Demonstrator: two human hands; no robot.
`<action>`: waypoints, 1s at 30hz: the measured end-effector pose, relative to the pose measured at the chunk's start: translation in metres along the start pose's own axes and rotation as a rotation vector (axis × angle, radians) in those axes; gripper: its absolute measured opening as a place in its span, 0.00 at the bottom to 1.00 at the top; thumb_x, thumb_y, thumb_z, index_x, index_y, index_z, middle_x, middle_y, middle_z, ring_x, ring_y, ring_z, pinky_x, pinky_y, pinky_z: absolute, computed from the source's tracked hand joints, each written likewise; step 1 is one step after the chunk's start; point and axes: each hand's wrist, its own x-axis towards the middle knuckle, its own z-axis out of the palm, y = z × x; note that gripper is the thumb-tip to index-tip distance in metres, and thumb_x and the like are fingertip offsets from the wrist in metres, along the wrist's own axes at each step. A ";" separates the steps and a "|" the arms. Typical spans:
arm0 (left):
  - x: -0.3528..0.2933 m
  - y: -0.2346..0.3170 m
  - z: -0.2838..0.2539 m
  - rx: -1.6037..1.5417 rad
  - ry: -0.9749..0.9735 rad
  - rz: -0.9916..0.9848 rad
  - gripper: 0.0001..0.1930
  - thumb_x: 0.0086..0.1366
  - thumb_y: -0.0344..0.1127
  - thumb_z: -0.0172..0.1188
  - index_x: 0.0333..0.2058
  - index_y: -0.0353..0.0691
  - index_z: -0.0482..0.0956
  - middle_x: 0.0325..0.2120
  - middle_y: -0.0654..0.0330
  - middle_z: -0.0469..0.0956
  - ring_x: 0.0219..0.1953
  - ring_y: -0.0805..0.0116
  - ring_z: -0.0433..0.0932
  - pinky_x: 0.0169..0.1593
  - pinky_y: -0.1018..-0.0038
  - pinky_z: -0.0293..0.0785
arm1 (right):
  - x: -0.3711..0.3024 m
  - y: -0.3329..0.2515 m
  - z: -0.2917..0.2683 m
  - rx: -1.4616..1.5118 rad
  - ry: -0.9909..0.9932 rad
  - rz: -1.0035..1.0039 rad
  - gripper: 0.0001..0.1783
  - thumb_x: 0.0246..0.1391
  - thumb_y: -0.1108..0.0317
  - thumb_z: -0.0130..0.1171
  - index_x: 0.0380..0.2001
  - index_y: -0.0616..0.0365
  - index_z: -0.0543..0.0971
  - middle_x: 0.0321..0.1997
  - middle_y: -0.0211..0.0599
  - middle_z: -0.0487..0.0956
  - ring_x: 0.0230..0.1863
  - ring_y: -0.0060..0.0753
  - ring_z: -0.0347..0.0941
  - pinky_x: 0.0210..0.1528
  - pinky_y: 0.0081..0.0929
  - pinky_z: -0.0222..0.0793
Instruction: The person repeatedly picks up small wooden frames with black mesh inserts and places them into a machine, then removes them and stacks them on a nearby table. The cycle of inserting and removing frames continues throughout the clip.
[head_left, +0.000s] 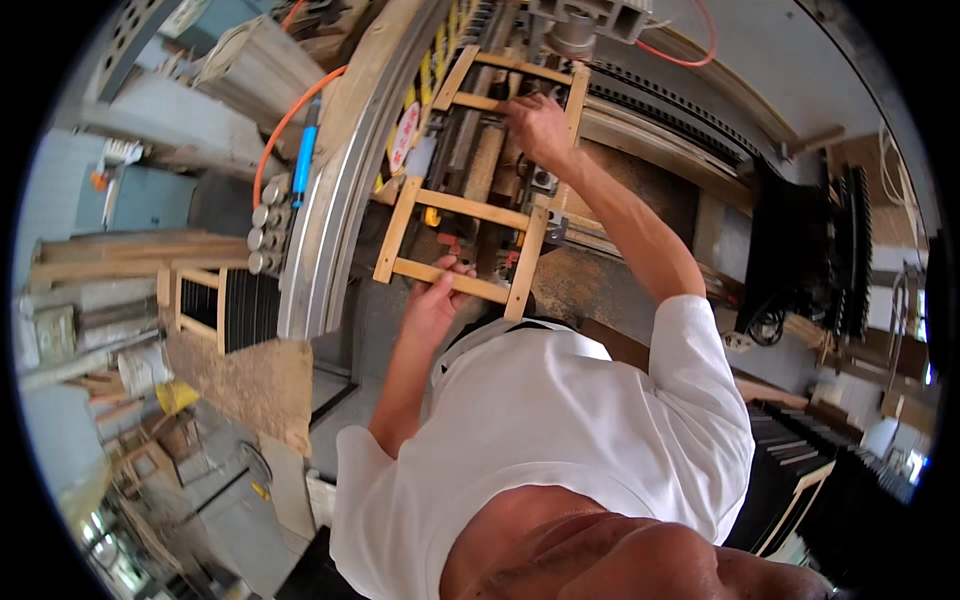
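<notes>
Two small light-wood frames, each made of two rails between two side pieces, lie over a machine bed, one beyond the other. My left hand (435, 298) is closed around the near rail of the nearer wooden frame (473, 209), its fingers curled over the rail's edge. Farther out, my right hand (543, 132) grips the near rail of the far wooden frame (525, 68) with its fingertips, and my wrist passes over that frame's right side. Metal bars and small fittings of the machine (487, 160) show through and between the frames.
A thick metal beam (335, 190) runs along the left, carrying a blue tubular tool (306, 150) and an orange hose (268, 150). A machine head (575, 35) hangs above the far end. Black slatted pieces (250, 305) in wood frames stand at the left; more black stacks stand at the right.
</notes>
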 end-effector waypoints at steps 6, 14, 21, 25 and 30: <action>-0.070 -0.029 -0.009 -0.134 0.197 0.125 0.13 0.66 0.28 0.55 0.49 0.39 0.74 0.41 0.59 0.78 0.50 0.59 0.76 0.55 0.64 0.74 | 0.040 0.027 0.038 -0.168 -0.229 0.022 0.19 0.48 0.73 0.53 0.45 0.48 0.80 0.39 0.37 0.82 0.46 0.44 0.74 0.49 0.40 0.64; -0.104 -0.056 -0.057 -0.106 0.487 0.244 0.16 0.62 0.30 0.61 0.50 0.42 0.74 0.41 0.63 0.79 0.48 0.63 0.77 0.55 0.64 0.73 | 0.096 0.075 0.047 -0.499 -0.372 -0.103 0.19 0.52 0.72 0.58 0.49 0.54 0.77 0.27 0.43 0.82 0.45 0.46 0.73 0.49 0.43 0.62; -0.115 -0.093 -0.124 -0.214 0.778 0.315 0.16 0.61 0.31 0.63 0.48 0.43 0.75 0.40 0.65 0.79 0.46 0.68 0.77 0.47 0.66 0.75 | 0.132 0.118 0.081 -0.474 -0.504 -0.002 0.28 0.58 0.73 0.52 0.62 0.63 0.61 0.51 0.56 0.73 0.45 0.55 0.77 0.40 0.44 0.78; -0.116 -0.120 -0.154 -0.215 0.855 0.319 0.13 0.60 0.31 0.63 0.45 0.42 0.77 0.39 0.64 0.79 0.44 0.67 0.77 0.47 0.65 0.75 | 0.142 0.128 0.094 -0.421 -0.593 0.058 0.28 0.60 0.72 0.49 0.63 0.59 0.57 0.62 0.57 0.61 0.55 0.59 0.68 0.47 0.48 0.75; -0.107 -0.131 -0.161 -0.181 0.953 0.272 0.12 0.59 0.30 0.62 0.42 0.40 0.77 0.38 0.63 0.78 0.41 0.65 0.78 0.45 0.66 0.74 | 0.134 0.140 0.097 -0.561 -0.275 -0.188 0.15 0.54 0.75 0.51 0.46 0.65 0.70 0.26 0.47 0.81 0.34 0.50 0.78 0.41 0.46 0.69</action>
